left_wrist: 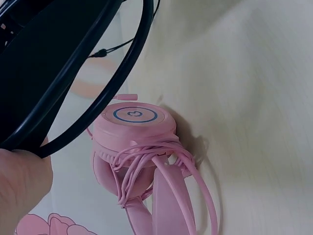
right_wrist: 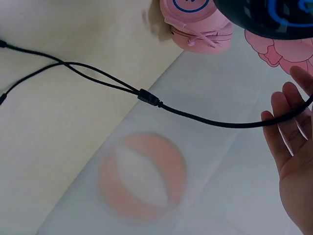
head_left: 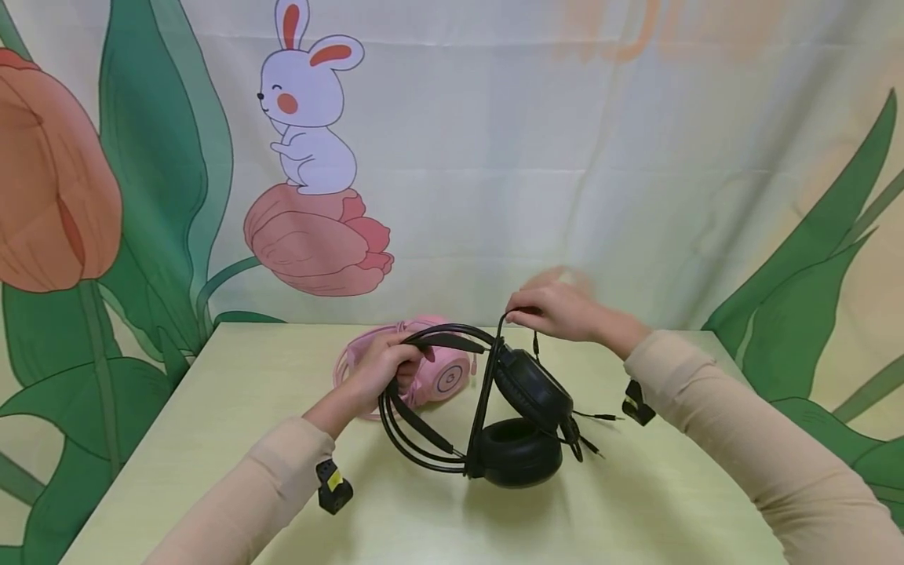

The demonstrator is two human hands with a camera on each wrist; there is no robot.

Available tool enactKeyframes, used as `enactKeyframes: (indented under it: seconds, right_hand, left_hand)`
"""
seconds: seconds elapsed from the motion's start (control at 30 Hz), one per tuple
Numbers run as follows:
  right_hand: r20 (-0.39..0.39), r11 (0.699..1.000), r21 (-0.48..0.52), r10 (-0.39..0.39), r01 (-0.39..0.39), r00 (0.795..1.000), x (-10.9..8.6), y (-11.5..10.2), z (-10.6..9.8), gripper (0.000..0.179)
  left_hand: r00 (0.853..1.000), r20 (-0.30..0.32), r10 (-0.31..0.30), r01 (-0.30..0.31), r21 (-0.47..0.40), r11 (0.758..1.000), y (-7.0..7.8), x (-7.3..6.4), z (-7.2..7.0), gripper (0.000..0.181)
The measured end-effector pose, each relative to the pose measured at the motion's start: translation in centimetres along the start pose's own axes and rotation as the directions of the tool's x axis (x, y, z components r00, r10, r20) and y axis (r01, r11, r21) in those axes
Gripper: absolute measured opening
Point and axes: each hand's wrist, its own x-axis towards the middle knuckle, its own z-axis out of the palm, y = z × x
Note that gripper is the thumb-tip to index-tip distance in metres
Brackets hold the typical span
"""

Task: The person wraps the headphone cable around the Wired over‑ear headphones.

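Observation:
Black headphones [head_left: 531,390] are held up over the table, tilted, with the ear cups toward the right. My left hand [head_left: 387,362] grips their padded headband [head_left: 452,340]; in the left wrist view the headband loops fill the upper left. The black cable [right_wrist: 215,123] is wound across the open side of the headband, near the cups. Above the upper cup, my right hand [head_left: 565,308] holds a stretch of this cable; in the right wrist view it crosses the fingers [right_wrist: 279,129]. A Y-shaped splitter [right_wrist: 148,97] and two cable branches hang free.
Pink headphones [left_wrist: 134,125], with their pink cord [left_wrist: 142,155] wrapped around them, lie on the pale table [head_left: 233,408] behind my left hand. A printed curtain [head_left: 494,157] with a rabbit and tulips hangs at the table's back edge.

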Motion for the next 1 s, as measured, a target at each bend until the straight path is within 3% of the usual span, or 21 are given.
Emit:
enactKeyframes:
  seconds: [0.33,0.5,0.77,0.93,0.97,1.0]
  right_hand:
    - [0.006,0.971,0.216,0.108,-0.107,0.994,-0.1,0.2,1.4,0.019]
    - [0.002,0.964,0.238,0.126,-0.123,0.992,-0.3,0.4,2.2,0.021]
    - [-0.029,0.960,0.263,0.107,-0.095,0.994,-0.8,0.5,3.3,0.018]
    - [-0.100,0.948,0.319,0.054,-0.019,0.994,-1.5,0.3,3.9,0.012]
    - [-0.120,0.945,0.328,0.046,-0.004,0.992,-1.7,0.5,4.2,0.013]
    - [-0.132,0.969,0.248,0.027,0.006,0.991,-1.5,2.9,5.9,0.014]
  left_hand:
    - [0.999,0.038,0.014,-0.014,-0.015,1.000,0.4,-0.2,-0.3,0.017]
    - [0.997,0.073,0.033,-0.028,-0.077,0.997,0.6,-0.1,-0.4,0.014]
    - [0.994,0.096,0.054,-0.042,-0.125,0.991,0.9,-0.1,-0.4,0.012]
    - [0.992,0.107,0.073,-0.055,-0.167,0.984,1.1,-0.2,-0.4,0.013]
    - [0.990,0.113,0.080,-0.059,-0.182,0.981,1.2,-0.2,-0.4,0.013]
    - [0.989,0.123,0.088,-0.063,-0.196,0.979,1.2,-0.2,-0.4,0.014]
